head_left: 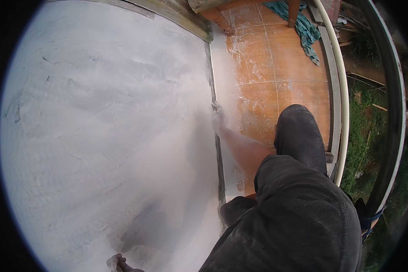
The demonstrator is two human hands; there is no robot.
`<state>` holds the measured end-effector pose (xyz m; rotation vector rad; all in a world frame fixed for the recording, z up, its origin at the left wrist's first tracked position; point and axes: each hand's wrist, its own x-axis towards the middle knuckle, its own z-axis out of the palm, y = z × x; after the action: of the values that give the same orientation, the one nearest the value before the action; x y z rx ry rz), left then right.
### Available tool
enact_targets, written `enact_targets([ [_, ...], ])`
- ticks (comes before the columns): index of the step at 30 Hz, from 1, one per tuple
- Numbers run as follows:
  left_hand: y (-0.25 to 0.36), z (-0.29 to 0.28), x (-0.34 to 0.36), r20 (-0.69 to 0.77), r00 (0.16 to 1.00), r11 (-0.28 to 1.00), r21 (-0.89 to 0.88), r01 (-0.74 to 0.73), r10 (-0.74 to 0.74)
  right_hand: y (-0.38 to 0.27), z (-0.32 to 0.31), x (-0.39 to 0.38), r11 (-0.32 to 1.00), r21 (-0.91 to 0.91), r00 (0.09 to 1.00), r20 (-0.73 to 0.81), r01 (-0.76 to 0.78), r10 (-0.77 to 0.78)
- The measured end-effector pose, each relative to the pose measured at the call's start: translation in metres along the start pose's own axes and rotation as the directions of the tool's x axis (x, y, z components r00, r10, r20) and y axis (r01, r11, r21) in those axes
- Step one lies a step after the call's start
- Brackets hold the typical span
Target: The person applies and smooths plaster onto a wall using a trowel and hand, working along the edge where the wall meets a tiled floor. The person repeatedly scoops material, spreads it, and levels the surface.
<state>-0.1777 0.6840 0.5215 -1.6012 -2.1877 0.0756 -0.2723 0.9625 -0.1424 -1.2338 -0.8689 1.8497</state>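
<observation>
Dust [167, 158] hazes a broad white surface [86, 90], left to middle.

At lower left the left hand [121, 262] is partly cut off, its grip impossible to tell; at the dark seam [219, 158] bounding the surface, the right hand [218, 119] looks blurred by powder, so I cannot say whether it grasps anything. Thick haze could hide that seam and make it scrape. Orange tiles [299, 93] lie beyond; no container shows.
</observation>
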Motion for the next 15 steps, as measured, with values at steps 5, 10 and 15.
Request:
enact_targets([
  [5,-0.039,0.041,0.050,0.292,0.879,0.666,0.573,-0.477,0.378,0.051,0.054,-0.005,0.955,-0.288,0.996,-0.038,0.068,-0.083],
  [10,-0.060,0.103,0.071,0.475,0.796,0.398,0.693,-0.602,0.377,0.057,0.077,-0.037,0.910,-0.343,0.967,-0.024,0.232,-0.255],
  [15,-0.059,0.119,0.078,0.430,0.816,0.535,0.616,-0.577,0.386,0.045,0.082,-0.052,0.965,-0.225,0.991,0.009,0.133,-0.135],
])
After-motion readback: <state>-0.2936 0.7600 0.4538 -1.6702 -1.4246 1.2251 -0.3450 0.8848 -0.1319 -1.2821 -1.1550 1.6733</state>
